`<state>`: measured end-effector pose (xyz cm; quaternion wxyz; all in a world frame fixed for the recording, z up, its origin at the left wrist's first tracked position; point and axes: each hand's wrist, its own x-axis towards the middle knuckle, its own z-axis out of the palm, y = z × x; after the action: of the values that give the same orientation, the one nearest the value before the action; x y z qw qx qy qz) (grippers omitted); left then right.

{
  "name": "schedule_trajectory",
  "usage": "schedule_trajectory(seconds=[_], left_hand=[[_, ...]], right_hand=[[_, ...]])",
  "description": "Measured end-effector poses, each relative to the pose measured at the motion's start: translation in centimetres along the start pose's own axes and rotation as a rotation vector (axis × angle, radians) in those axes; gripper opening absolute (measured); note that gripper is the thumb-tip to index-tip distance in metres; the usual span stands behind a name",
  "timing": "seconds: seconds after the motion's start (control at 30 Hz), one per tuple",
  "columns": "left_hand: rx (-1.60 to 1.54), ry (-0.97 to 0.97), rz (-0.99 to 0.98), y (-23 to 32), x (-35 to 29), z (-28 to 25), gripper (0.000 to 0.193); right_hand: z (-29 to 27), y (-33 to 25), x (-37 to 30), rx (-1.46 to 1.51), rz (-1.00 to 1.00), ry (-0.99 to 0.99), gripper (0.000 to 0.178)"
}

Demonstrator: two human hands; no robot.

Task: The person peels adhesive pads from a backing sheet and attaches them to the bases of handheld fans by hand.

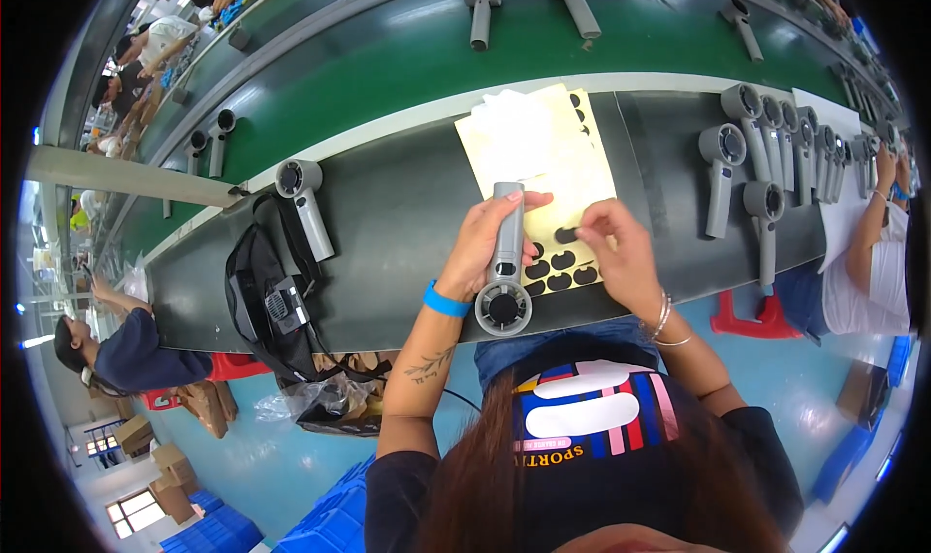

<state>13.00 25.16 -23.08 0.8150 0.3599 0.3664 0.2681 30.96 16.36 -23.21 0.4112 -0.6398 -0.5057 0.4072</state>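
My left hand [473, 247] is wrapped around the handle of a grey handheld fan [509, 233], its round head with the dark hub pointing toward me. Between the thumb and fingers of my right hand [623, 254] is a small black oval sticker [564, 236], just right of the fan handle. Under both hands lies a yellowish backing sheet [603, 170] with rows of black stickers [561, 260] near its front edge. White paper [504, 131] covers part of the sheet's far side. Whether the sticker has fully left the sheet I cannot tell.
One grey fan [306, 209] lies on the dark bench [388, 194] at left, beside a black bag [254, 286]. Several fans [722, 170] stand grouped at right, near a co-worker's arm [863, 243]. Beyond the bench, a green conveyor [388, 97] carries more fans.
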Motion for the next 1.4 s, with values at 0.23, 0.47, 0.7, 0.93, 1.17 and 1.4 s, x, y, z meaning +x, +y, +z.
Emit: schedule_trajectory(seconds=[0.23,0.47,0.7,0.93,1.17,1.4], left_hand=[[0.064,-0.229,0.274,3.1,-2.4,1.2,0.042],[0.5,-0.069,0.893,2.1,-2.0,3.4,0.045],[0.944,0.23,0.962,2.6,-4.0,4.6,0.036],[0.758,0.13,0.836,1.7,-4.4,5.4,0.042],[0.581,-0.018,0.716,1.6,-4.8,5.5,0.049],[0.479,-0.095,0.648,1.5,-4.9,5.3,0.051]], right_hand=[[-4.0,-1.3,0.7,0.284,-0.277,0.223,0.027],[-4.6,-5.7,-0.5,0.489,-0.339,0.105,0.031],[-3.9,-7.2,-1.3,0.496,-0.346,-0.021,0.033],[-4.3,-8.2,-1.6,0.439,-0.294,-0.069,0.033],[-4.7,-8.5,-2.3,0.454,-0.195,-0.053,0.036],[-4.9,-8.5,-2.4,0.403,-0.204,-0.049,0.034]])
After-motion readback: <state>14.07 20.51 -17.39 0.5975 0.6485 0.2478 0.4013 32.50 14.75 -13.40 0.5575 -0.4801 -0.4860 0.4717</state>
